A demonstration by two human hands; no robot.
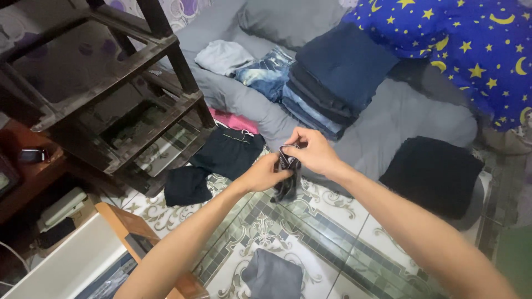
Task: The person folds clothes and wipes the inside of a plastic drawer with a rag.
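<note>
Both hands pinch one small dark garment — left hand at 8 o'clock, right hand at 1, fingers clamped on it. It looks light, limp — best gripped at its hem.

Both forearms are bare to the frame edge, no sleeves, left hand and right hand ungloved

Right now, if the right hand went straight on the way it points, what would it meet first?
The right hand points left, toward the left hand. It already touches the dark garment both hold, so the left hand comes next. Depth is unclear.
</note>
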